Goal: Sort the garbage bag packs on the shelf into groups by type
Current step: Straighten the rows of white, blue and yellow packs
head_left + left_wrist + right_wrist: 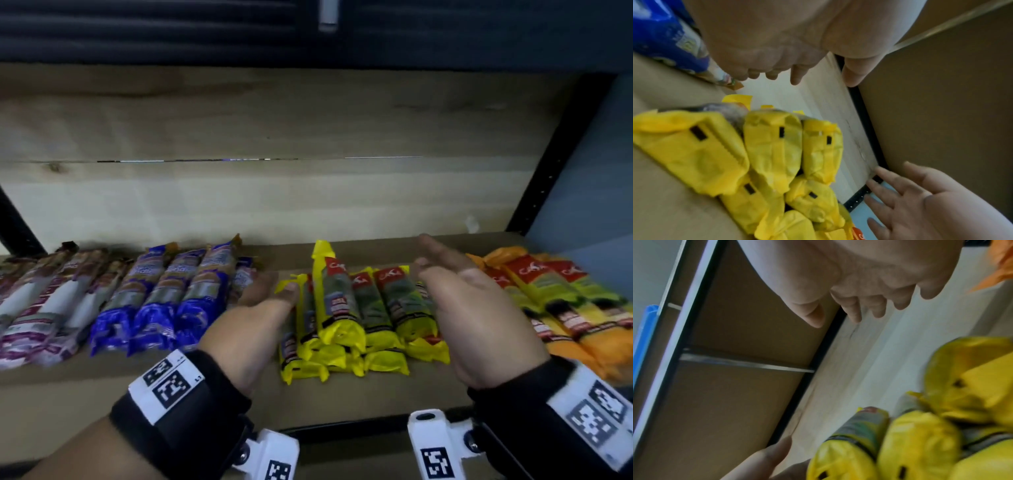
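A pile of yellow garbage bag packs [356, 315] [768, 154] [916, 439] lies on the shelf's middle, stacked two deep. My left hand [260, 308] [797, 71] stands flat at the pile's left side, fingers straight, thumb touching a yellow pack. My right hand [455, 291] [855, 308] stands flat at the pile's right side, palm facing the packs, fingers straight. Neither hand grips anything. Blue packs [164, 301] [659, 37] lie left of my left hand. Purple-and-white packs [44, 308] lie at the far left. Orange packs [561, 301] [1001, 270] lie at the far right.
The shelf board [205, 387] is brown cardboard with a black front rail [359, 428]. A pale wooden back panel [274, 192] rises behind the packs. A black upright post [555, 157] stands at the right, another black post [17, 226] at the left.
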